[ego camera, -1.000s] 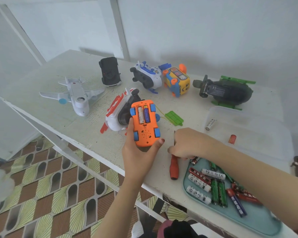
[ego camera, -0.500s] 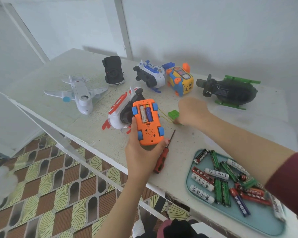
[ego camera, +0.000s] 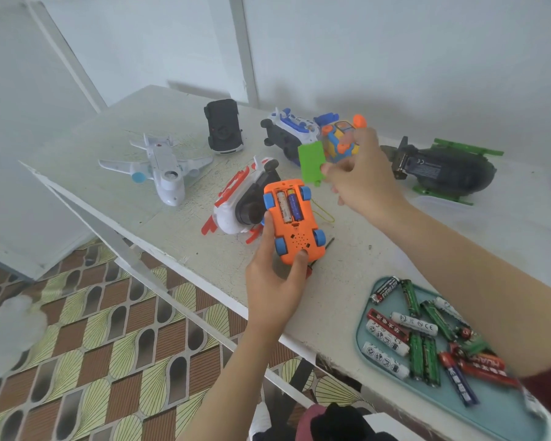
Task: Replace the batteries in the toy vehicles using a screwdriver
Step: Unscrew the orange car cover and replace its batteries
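1. L hand (ego camera: 274, 281): clamped on the near end of the orange toy car (ego camera: 295, 221). Thumb on its left side, one fingertip on the underside by the speaker holes.
2. Car: underside up. Long axis runs away from the person, far end leaning slightly left. Batt bay at the far end is uncovered, with 2 cells (ego camera: 288, 206) inside lying along the car's long axis.
3. R hand (ego camera: 363, 179): up and right of the L hand, apart from it. It pinches the green batt cover (ego camera: 311, 163) at its right edge.
4. Cover: in the air just beyond the car's far end, not touching it. Flat face to camera, long axis near upright, small tab at the bottom pointing down at the car.
5. Screwdriver (ego camera: 330, 241): on the table (ego camera: 347, 281) under the L hand and car, mostly hidden. Dark tip shows right of the car.
6. Teal tray (ego camera: 360, 332) with loose batts (ego camera: 423, 351): partly under the R forearm, right of the L wrist.
7. Beyond the R hand: dark helicopter (ego camera: 442, 167). Left of the L hand: white plane (ego camera: 163, 168).
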Demonstrator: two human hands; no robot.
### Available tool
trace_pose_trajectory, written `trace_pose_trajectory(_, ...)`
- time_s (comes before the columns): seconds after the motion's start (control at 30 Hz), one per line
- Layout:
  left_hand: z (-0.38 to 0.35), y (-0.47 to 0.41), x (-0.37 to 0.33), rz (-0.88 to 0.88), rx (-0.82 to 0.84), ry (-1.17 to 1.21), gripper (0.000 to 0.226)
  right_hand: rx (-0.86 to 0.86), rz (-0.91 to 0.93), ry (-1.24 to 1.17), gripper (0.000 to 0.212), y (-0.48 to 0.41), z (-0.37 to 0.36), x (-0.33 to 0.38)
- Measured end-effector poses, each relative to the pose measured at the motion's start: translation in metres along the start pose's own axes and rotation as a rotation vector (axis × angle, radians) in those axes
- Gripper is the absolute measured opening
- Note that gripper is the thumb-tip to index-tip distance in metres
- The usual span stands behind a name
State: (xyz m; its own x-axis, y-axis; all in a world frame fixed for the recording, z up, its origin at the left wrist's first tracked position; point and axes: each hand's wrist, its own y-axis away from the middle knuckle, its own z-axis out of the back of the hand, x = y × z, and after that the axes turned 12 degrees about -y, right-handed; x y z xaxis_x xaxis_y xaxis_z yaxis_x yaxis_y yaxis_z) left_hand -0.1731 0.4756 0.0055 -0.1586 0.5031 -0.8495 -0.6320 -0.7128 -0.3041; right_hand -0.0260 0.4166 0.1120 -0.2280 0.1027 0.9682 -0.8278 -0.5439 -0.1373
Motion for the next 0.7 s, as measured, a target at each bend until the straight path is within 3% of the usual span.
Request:
trace_pose_trajectory(0.1, 0.000, -0.001, 0.001, -0.004, 0.000, 0.026, 0.070, 0.103, -0.263, -0.220, 0.040, 0.010, -0.006, 0.000)
trace_pose_trajectory(0.2, 0.001, -0.001, 0.001, -0.016, 0.000, 0.024, 0.068, 0.151, -0.380, -0.213, 0.041, 0.016, -0.009, -0.007)
trace_pose_trajectory(0.47, 0.001, -0.003, 0.001, -0.042, -0.008, 0.042, 0.068, 0.155, -0.378, -0.165, 0.041, 0.022, -0.012, -0.013)
trace_pose_trajectory(0.7, 0.000, -0.003, 0.002, -0.048, -0.022, 0.024, 0.067, 0.055, -0.278, -0.134, 0.034, 0.027, -0.019, -0.015)
